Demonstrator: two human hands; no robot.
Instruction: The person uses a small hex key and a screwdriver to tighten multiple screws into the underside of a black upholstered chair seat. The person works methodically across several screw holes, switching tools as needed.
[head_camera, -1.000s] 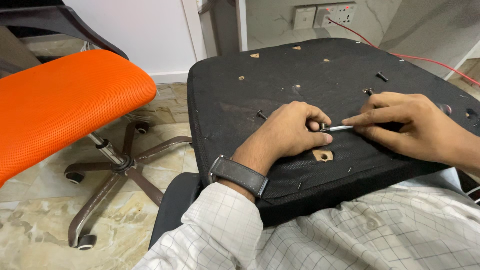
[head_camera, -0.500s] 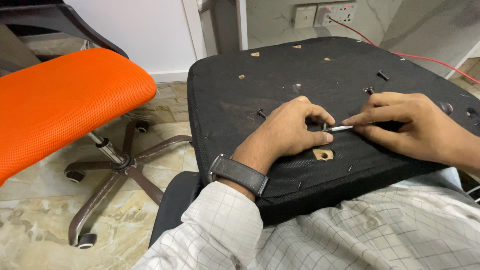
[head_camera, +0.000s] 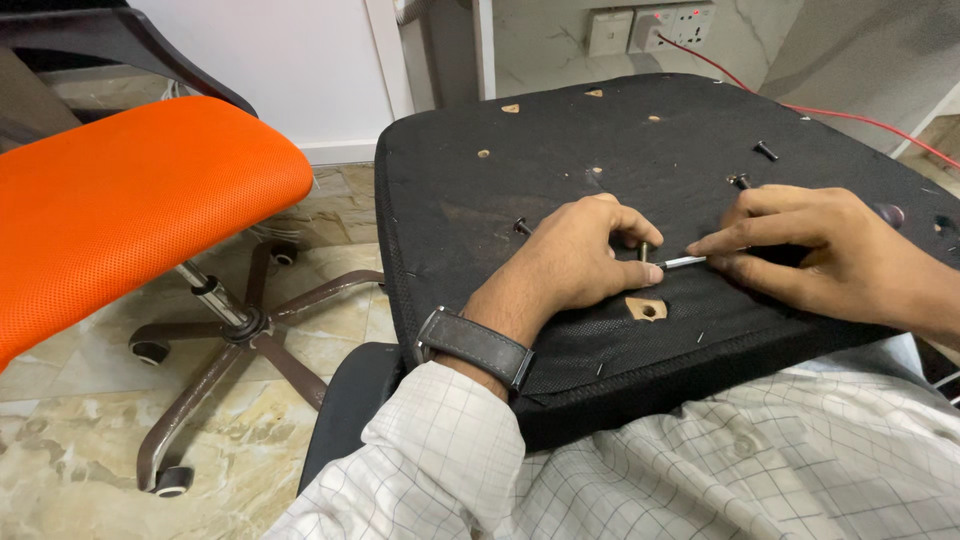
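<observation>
A black chair seat (head_camera: 560, 150) lies upside down across my lap, its underside dotted with bolt holes. My left hand (head_camera: 570, 255) rests on it, fingers curled around a small dark bolt (head_camera: 643, 250) standing in the seat. My right hand (head_camera: 830, 250) pinches a thin silver tool (head_camera: 683, 262) whose tip meets that bolt. A torn patch with a bare wooden hole (head_camera: 647, 309) sits just below the bolt. A dark watch (head_camera: 475, 345) is on my left wrist.
An orange office chair (head_camera: 130, 200) on a five-star wheeled base (head_camera: 235, 330) stands at the left on the marble floor. Loose black bolts (head_camera: 765, 150) lie on the seat's far right. A red cable (head_camera: 860, 120) runs from wall sockets (head_camera: 650, 28) behind.
</observation>
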